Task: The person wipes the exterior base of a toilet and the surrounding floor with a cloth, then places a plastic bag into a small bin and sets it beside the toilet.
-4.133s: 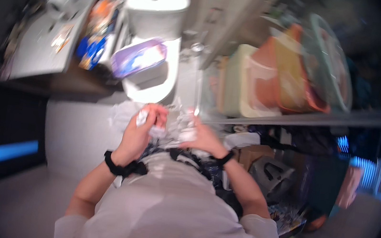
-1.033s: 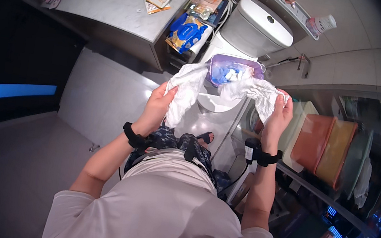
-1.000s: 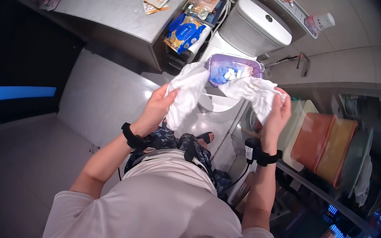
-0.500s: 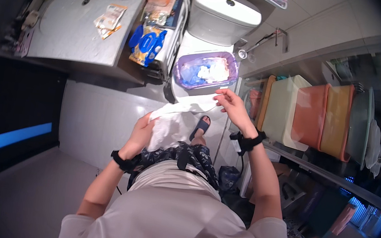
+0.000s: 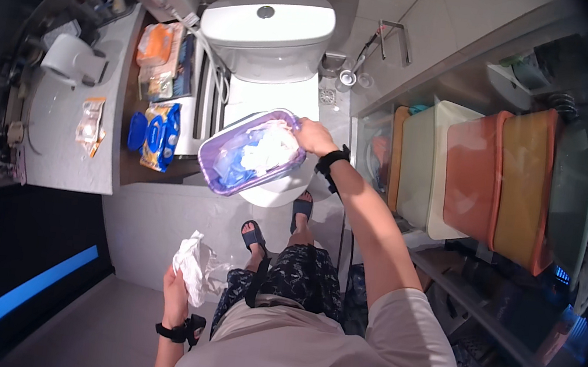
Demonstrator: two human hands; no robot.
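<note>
My right hand (image 5: 313,137) grips the right end of a purple wastebasket (image 5: 214,179), which is tilted over the white toilet (image 5: 279,198). Inside the basket lie crumpled white tissues (image 5: 272,149) and some blue material. Down on the left, my left hand (image 5: 176,290) is closed on a bunched, thin white plastic bag (image 5: 195,266). The bag hangs beside my left thigh, above the floor, apart from the basket.
To the left of the toilet stands a shelf with a pack of wipes (image 5: 160,138) and an orange packet (image 5: 155,44). A sink counter (image 5: 91,175) lies farther left. Coloured basins (image 5: 470,178) are stacked on the right, near a toilet brush holder (image 5: 345,80).
My right hand has let go of the white bag and taken hold of the wastebasket, which is now turned and tilted. My left hand has moved down and left with the bag bunched up.
</note>
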